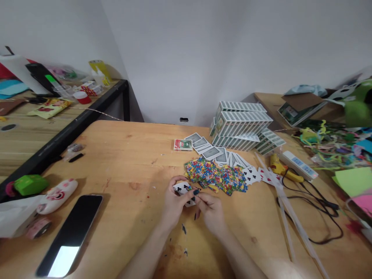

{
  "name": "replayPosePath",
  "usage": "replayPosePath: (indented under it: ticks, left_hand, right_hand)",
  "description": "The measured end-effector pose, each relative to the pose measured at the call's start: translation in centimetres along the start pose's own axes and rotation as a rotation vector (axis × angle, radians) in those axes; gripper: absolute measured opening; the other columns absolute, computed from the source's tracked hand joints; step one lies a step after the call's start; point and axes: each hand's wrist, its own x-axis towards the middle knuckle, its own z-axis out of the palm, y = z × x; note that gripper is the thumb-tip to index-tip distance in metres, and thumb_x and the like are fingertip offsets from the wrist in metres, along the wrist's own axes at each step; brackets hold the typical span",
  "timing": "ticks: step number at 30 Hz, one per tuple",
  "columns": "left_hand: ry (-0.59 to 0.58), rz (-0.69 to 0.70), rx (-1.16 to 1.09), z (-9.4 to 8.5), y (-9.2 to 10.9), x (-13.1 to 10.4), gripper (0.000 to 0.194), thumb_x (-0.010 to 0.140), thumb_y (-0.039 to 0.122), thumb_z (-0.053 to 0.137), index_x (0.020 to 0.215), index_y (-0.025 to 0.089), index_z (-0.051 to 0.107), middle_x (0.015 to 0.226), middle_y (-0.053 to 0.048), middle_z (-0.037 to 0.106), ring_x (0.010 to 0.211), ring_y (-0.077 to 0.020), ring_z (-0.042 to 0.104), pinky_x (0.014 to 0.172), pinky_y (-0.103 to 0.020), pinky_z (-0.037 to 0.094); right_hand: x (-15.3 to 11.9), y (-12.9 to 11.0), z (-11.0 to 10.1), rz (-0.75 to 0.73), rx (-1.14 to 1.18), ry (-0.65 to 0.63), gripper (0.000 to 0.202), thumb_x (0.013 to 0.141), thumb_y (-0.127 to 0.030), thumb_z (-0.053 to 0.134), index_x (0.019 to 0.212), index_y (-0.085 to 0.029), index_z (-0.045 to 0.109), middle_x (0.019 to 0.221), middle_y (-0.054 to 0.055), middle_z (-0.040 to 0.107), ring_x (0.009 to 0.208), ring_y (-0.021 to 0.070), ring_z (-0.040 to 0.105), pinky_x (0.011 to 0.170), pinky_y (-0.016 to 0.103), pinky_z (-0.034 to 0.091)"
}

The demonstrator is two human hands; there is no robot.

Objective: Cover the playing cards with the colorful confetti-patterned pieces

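Observation:
A playing card (181, 188) with black clubs on white is gripped in my left hand (172, 205), thumb across its face. My right hand (211, 212) is closed in a pinch at the card's right edge, its fingertips meeting my left thumb. Whether a small piece sits between those fingertips is hidden. Just beyond my hands lies a spread of cards with colourful patterned backs (203, 170). Behind them are grey-backed cards (211, 152) and a card box (183, 145). Small dark scraps (184, 229) lie on the wood below my hands.
Striped green-and-white boxes (242, 122) are stacked at the back right. On the right are a yellow glue gun (277, 164), clear glue sticks (293, 213), a power strip (299, 164) and black cables. A phone (71, 232) and a white cartoon-faced object (57, 196) lie left.

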Motion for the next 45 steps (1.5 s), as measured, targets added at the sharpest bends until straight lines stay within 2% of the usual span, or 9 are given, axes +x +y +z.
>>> replayPosePath:
  ticks: [9,13,17,21,25,28,34,41,45]
  left_hand:
    - [0.148,-0.096,-0.224,0.8,0.1,-0.3,0.036,0.051,0.016,0.074,0.081,0.016,0.055,0.065,0.001,0.062,0.057,-0.013,0.061,0.053,-0.022,0.046]
    - [0.133,-0.11,-0.156,0.6,-0.1,-0.2,0.027,0.054,0.021,0.073,0.077,0.013,0.06,0.061,-0.001,0.063,0.055,-0.0142,0.06,0.053,-0.025,0.047]
    - [0.114,0.046,0.08,-0.3,-0.4,0.0,0.02,0.058,0.023,0.07,0.074,0.014,0.062,0.064,0.0,0.063,0.055,-0.0108,0.057,0.053,-0.021,0.045]
    - [0.029,0.229,0.401,-0.8,-0.1,0.3,0.014,0.065,0.023,0.064,0.077,0.015,0.064,0.066,-0.001,0.061,0.059,-0.0105,0.055,0.054,-0.02,0.043]
    - [-0.08,0.419,0.722,-1.0,0.3,0.4,0.012,0.073,0.021,0.057,0.079,0.018,0.067,0.067,-0.002,0.06,0.061,-0.0108,0.054,0.056,-0.021,0.042]
    - [-0.119,0.473,0.766,-1.0,0.4,0.2,0.011,0.073,0.019,0.057,0.077,0.017,0.067,0.072,-0.003,0.065,0.064,-0.0118,0.058,0.06,-0.022,0.045]
    - [-0.098,0.389,0.753,-0.8,-0.2,-0.3,0.019,0.071,0.018,0.056,0.086,0.018,0.068,0.077,-0.004,0.07,0.063,-0.0124,0.062,0.06,-0.021,0.048]
    - [-0.092,0.318,0.774,-0.8,-0.4,-0.4,0.024,0.071,0.018,0.053,0.088,0.018,0.069,0.074,-0.002,0.07,0.059,-0.011,0.06,0.057,-0.019,0.046]
    - [-0.148,0.293,0.825,-0.9,-0.3,-0.3,0.027,0.072,0.017,0.05,0.091,0.019,0.068,0.076,-0.001,0.07,0.057,-0.0099,0.059,0.053,-0.018,0.045]
  right_hand:
    - [-0.1,0.0,0.1,-0.013,0.031,-0.019,0.031,0.077,-0.04,0.05,0.055,-0.019,0.055,0.044,-0.003,0.044,0.038,0.0112,0.044,0.038,0.023,0.037]
    - [0.2,0.1,-0.1,-0.036,0.064,0.006,0.031,0.076,-0.04,0.052,0.055,-0.018,0.058,0.047,-0.002,0.046,0.042,0.0111,0.043,0.04,0.022,0.037]
    - [0.4,0.2,-0.7,-0.12,-0.037,0.127,0.023,0.077,-0.035,0.052,0.07,-0.018,0.066,0.055,0.0,0.056,0.049,0.0121,0.048,0.043,0.022,0.038]
    - [0.6,0.5,-1.5,-0.288,-0.201,0.255,0.019,0.078,-0.028,0.05,0.079,-0.019,0.067,0.067,0.003,0.064,0.06,0.0152,0.056,0.053,0.024,0.044]
    - [0.7,0.4,-2.3,-0.478,-0.451,0.274,0.02,0.08,-0.02,0.047,0.081,-0.02,0.067,0.066,0.004,0.065,0.06,0.0158,0.057,0.055,0.027,0.044]
    - [0.6,0.0,-2.7,-0.584,-0.574,0.269,0.02,0.08,-0.015,0.047,0.085,-0.02,0.066,0.069,0.005,0.066,0.062,0.0166,0.057,0.056,0.029,0.044]
    - [0.7,-0.1,-3.0,-0.712,-0.661,0.286,0.02,0.081,-0.011,0.047,0.089,-0.02,0.063,0.074,0.005,0.068,0.064,0.0169,0.057,0.062,0.032,0.046]
    - [0.7,0.0,-2.9,-0.686,-0.648,0.303,0.019,0.082,-0.013,0.048,0.087,-0.02,0.064,0.074,0.003,0.069,0.063,0.0162,0.057,0.06,0.03,0.045]
    - [0.8,-0.1,-3.0,-0.642,-0.647,0.309,0.018,0.082,-0.016,0.048,0.085,-0.02,0.065,0.072,0.003,0.069,0.061,0.0162,0.057,0.061,0.031,0.046]
